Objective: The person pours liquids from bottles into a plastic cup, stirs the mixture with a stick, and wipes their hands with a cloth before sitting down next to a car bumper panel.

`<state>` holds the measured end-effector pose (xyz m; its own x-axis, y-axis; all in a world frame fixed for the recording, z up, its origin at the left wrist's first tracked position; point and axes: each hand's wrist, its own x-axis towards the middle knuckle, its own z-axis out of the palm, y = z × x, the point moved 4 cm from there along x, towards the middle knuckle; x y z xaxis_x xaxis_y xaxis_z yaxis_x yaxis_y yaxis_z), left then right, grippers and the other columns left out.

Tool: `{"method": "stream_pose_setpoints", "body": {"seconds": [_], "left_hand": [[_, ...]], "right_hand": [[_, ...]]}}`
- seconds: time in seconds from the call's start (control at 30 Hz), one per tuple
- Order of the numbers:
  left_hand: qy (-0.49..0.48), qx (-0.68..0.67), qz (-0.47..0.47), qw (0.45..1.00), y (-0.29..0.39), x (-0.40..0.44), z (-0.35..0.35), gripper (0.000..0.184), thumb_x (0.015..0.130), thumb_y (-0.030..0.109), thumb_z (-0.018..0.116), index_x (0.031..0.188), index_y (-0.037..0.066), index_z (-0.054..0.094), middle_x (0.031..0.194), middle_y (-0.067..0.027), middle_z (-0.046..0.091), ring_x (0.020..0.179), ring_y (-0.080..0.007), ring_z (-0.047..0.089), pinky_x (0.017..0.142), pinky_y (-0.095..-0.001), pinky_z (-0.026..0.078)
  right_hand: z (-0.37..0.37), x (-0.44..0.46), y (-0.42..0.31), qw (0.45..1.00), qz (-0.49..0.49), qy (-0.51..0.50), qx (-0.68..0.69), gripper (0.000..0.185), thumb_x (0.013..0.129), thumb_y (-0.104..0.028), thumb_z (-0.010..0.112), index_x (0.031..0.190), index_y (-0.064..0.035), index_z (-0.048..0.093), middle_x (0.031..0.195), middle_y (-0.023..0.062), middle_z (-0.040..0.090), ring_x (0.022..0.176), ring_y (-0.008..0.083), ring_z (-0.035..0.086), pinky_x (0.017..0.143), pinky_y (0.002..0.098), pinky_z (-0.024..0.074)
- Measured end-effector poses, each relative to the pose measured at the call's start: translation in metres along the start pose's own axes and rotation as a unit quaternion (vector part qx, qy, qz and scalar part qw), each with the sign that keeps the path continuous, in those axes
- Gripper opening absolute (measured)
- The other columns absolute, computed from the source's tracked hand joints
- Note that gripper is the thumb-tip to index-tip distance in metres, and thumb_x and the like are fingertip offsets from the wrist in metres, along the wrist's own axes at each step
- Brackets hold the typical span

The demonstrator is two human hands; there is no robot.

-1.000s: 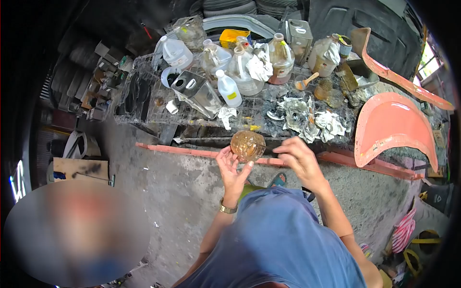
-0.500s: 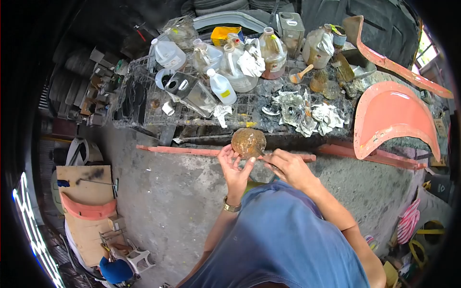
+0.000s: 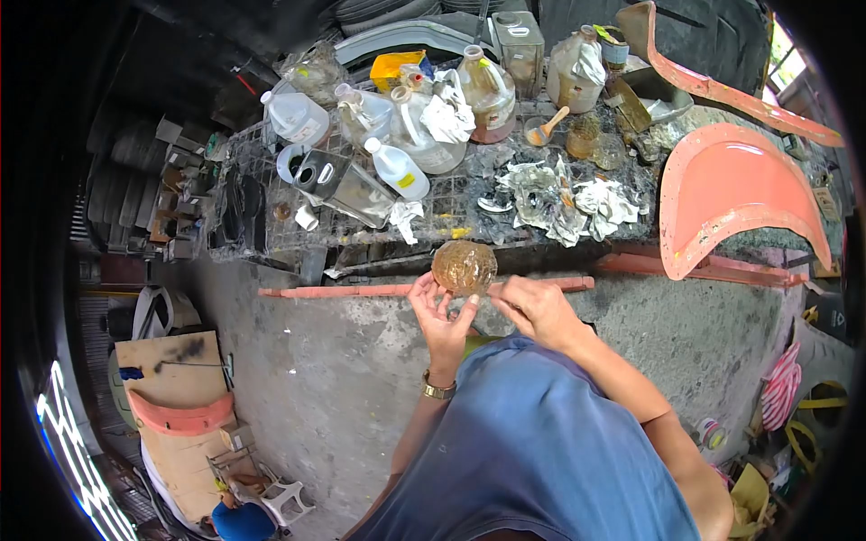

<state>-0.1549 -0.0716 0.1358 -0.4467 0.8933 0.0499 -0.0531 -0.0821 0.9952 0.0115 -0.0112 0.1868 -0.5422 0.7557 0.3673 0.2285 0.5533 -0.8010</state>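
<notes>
My left hand (image 3: 442, 317) holds a round, see-through cup (image 3: 464, 268) crusted with amber-brown residue, its fingers and thumb around the lower side. My right hand (image 3: 539, 307) is closed in a pinch beside the cup's right edge. What it pinches is hidden by the fingers. A watch sits on my left wrist. Both hands are in front of the workbench (image 3: 361, 236), over the concrete floor. On the bench, a wooden-handled brush (image 3: 553, 124) rests in a small clear cup, beside amber-stained containers (image 3: 585, 135).
Plastic jugs (image 3: 298, 117), a metal can (image 3: 520, 59) and crumpled paper (image 3: 609, 204) crowd the bench. A pink curved panel (image 3: 744, 203) stands at the right. Beneath the bench edge runs a pink strip (image 3: 361, 290). Another person in blue (image 3: 244, 523) is at lower left beside a white stool (image 3: 287, 503).
My right hand has shifted slightly, and the thin dark handle seen in it earlier no longer shows. The cup stays in my left hand, turned a little. The camera view has shifted slightly.
</notes>
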Motion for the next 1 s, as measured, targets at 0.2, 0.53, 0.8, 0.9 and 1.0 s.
{"method": "stream_pose_setpoints", "body": {"seconds": [0.2, 0.53, 0.8, 0.9, 1.0], "left_hand": [[-0.001, 0.014, 0.006, 1.0, 0.001, 0.002, 0.002, 0.073, 0.075, -0.005, 0.072, 0.131, 0.004, 0.027, 0.129, -0.0151, 0.039, 0.121, -0.023, 0.043, 0.104, -0.0405, 0.037], [-0.013, 0.019, -0.004, 1.0, -0.002, 0.005, 0.007, 0.074, 0.074, -0.004, 0.073, 0.131, 0.004, 0.026, 0.13, -0.0159, 0.038, 0.122, -0.0239, 0.043, 0.105, -0.0412, 0.038], [-0.016, 0.04, -0.01, 0.999, -0.005, 0.007, 0.009, 0.078, 0.072, -0.007, 0.073, 0.133, 0.004, 0.025, 0.134, -0.0162, 0.036, 0.126, -0.0261, 0.04, 0.107, -0.043, 0.036], [-0.014, 0.039, -0.01, 0.999, -0.006, 0.006, 0.007, 0.079, 0.072, -0.007, 0.073, 0.132, 0.004, 0.025, 0.134, -0.0159, 0.036, 0.126, -0.0263, 0.04, 0.107, -0.0428, 0.037], [-0.016, 0.042, -0.003, 0.999, -0.002, 0.007, 0.009, 0.078, 0.072, -0.007, 0.073, 0.132, 0.004, 0.025, 0.133, -0.0157, 0.037, 0.126, -0.0261, 0.04, 0.107, -0.0423, 0.037]], "right_hand": [[0.001, -0.003, 0.009, 0.999, 0.033, 0.018, 0.026, 0.015, 0.085, -0.011, 0.065, 0.096, -0.0008, 0.063, 0.08, 0.0127, 0.06, 0.072, 0.0318, 0.061, 0.065, 0.04, 0.0502], [-0.009, -0.002, 0.021, 0.987, 0.137, 0.046, 0.072, 0.014, 0.089, -0.007, 0.061, 0.1, 0.0005, 0.064, 0.085, 0.0132, 0.063, 0.077, 0.0277, 0.063, 0.069, 0.0352, 0.0498], [-0.011, -0.002, 0.013, 0.995, 0.086, -0.019, 0.042, 0.014, 0.086, -0.007, 0.063, 0.097, 0.0012, 0.064, 0.083, 0.0152, 0.062, 0.077, 0.0304, 0.063, 0.068, 0.0361, 0.0499], [-0.011, -0.001, 0.008, 0.996, 0.074, 0.008, 0.058, 0.013, 0.086, -0.007, 0.064, 0.095, 0.0012, 0.064, 0.079, 0.0155, 0.059, 0.069, 0.0314, 0.06, 0.063, 0.037, 0.0483], [-0.009, -0.001, 0.012, 0.994, 0.093, 0.033, 0.047, 0.013, 0.088, -0.012, 0.062, 0.092, -0.0006, 0.062, 0.078, 0.0137, 0.059, 0.07, 0.0326, 0.061, 0.063, 0.0406, 0.0485]]}}
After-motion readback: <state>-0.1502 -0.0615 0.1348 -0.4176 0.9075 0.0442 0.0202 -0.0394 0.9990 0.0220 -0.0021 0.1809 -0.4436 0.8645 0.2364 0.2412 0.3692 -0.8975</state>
